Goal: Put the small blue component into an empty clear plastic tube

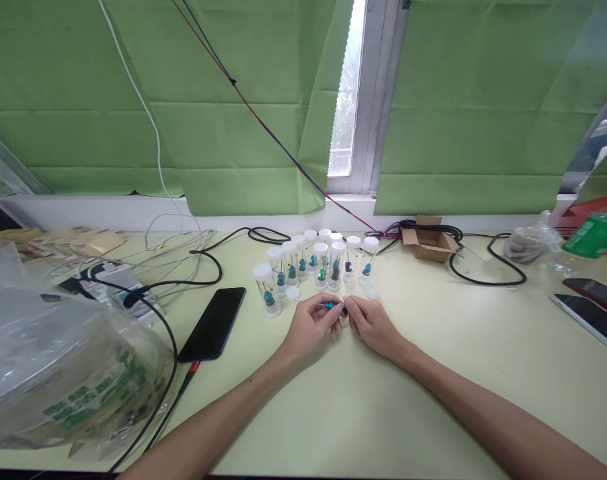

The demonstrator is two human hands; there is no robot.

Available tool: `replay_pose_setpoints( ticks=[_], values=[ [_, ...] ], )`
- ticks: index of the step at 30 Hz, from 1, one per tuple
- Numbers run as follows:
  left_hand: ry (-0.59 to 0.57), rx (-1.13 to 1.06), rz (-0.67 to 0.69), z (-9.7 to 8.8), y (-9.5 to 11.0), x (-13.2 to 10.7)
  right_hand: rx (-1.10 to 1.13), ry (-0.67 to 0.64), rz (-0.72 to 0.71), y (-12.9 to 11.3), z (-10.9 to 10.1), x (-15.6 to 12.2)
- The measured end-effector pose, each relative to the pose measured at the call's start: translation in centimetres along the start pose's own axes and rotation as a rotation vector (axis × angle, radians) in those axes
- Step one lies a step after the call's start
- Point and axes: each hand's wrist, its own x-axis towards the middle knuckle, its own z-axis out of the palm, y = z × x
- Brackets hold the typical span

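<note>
My left hand (313, 321) pinches a small blue metallic piece (329, 305) with a thin pin sticking out to the left. My right hand (372, 323) meets it, fingertips closed at the piece's dark right end; what they grip there is mostly hidden. Just beyond my hands stands a cluster of several clear tubes (282, 270) with white caps, each with a small blue, green or dark piece inside. One tube (267, 290) stands nearest at the left of the cluster. A loose white cap (293, 293) lies by my left hand, and another white cap (372, 292) lies beyond my right hand.
A black phone (212, 325) lies left of my hands. A clear plastic bag (78, 373) and black cables (170, 333) take up the left side. Behind at right are an open cardboard box (430, 250) and a bottle (590, 237); two more phones (590, 320) lie far right.
</note>
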Motion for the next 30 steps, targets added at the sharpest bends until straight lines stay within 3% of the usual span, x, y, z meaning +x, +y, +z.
replay_pose_setpoints(
  ticks=[30],
  values=[
    [-0.001,0.009,-0.017,0.10,0.29,-0.05,-0.010,-0.012,-0.004,-0.10,-0.03,-0.11]
  ],
)
